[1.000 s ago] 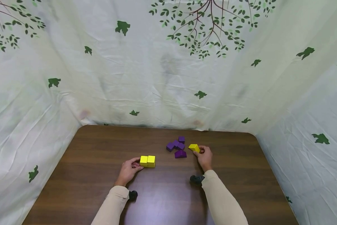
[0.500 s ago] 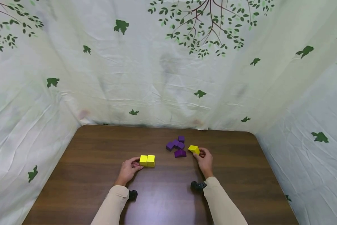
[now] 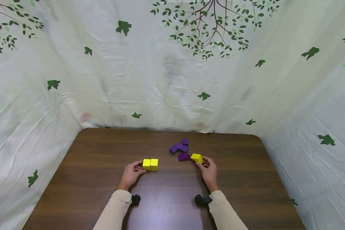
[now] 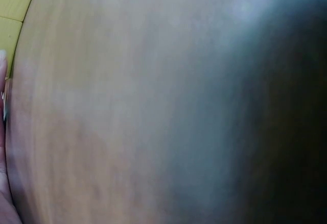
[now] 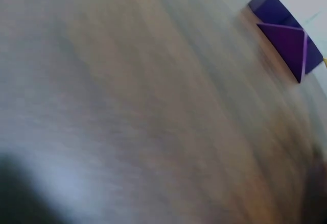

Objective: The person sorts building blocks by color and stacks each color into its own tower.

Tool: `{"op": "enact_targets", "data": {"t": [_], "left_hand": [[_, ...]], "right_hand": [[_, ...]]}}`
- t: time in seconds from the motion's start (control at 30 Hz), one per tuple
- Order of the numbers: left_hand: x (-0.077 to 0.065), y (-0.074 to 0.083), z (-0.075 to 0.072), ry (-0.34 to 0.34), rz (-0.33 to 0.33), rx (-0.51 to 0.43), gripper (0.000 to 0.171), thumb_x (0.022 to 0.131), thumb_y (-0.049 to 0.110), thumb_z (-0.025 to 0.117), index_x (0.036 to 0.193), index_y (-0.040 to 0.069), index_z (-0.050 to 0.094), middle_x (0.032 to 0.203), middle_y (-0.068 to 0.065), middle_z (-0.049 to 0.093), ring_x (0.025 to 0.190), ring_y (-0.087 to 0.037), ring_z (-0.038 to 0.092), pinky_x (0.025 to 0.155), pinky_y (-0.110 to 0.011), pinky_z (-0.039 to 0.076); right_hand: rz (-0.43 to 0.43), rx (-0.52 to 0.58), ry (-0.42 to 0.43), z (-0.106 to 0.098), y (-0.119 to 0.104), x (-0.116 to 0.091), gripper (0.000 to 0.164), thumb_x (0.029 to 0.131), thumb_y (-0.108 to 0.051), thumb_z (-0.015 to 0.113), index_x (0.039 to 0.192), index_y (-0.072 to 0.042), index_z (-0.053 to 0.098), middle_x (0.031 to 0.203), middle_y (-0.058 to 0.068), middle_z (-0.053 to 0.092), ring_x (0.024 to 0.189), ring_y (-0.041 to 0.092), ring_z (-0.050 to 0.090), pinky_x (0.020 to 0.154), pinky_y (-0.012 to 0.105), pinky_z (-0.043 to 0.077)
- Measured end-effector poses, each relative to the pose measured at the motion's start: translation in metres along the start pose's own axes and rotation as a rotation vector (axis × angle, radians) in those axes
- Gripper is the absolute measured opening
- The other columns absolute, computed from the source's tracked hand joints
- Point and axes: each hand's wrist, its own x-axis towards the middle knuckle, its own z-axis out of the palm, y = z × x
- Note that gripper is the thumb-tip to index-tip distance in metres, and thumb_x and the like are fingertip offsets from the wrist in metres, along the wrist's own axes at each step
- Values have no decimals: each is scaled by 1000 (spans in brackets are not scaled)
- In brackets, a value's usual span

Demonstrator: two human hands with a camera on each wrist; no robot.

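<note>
Two yellow cubes sit side by side on the wooden table, left of centre in the head view. My left hand (image 3: 130, 175) holds the left yellow cube (image 3: 146, 164) between thumb and fingers; the other yellow cube (image 3: 154, 164) stands against its right side. A strip of both shows at the edge of the left wrist view. On the right, my right hand (image 3: 209, 171) pinches a yellow triangular block (image 3: 196, 157) at its right end. Just left of that block is a purple triangular block (image 3: 184, 157), which also appears in the right wrist view.
Several purple cubes (image 3: 179, 146) lie clustered behind the purple triangular block. The brown table (image 3: 109, 143) ends at a white leaf-print cloth (image 3: 172, 105) at the back. A dark device (image 3: 202, 200) is worn at the right wrist, another (image 3: 136, 200) at the left.
My right hand has drawn the yellow triangular block nearer to me and slightly left, beside the purple triangular block. My left hand and the two yellow cubes have stayed in place.
</note>
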Motion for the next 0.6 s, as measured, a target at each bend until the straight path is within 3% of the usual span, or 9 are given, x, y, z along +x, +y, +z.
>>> {"op": "enact_targets", "data": {"t": [0.33,0.6], "left_hand": [[0,1,0,-6,2,24,41,77,2,78,115,-6,65,80,-6,68,72,-16,65,77,-31,50],[0,1,0,-16,-14,0,41,77,0,78,115,-6,65,81,-6,68,73,-17,65,68,-22,51]], "right_hand": [[16,58,-20,6,-8,-22,34,76,-9,82,107,-2,68,91,11,65,78,21,58,69,21,47],[-13,71,-44,17,-17,-37,33,76,-10,82,105,-2,68,90,9,65,77,20,59,71,23,49]]}}
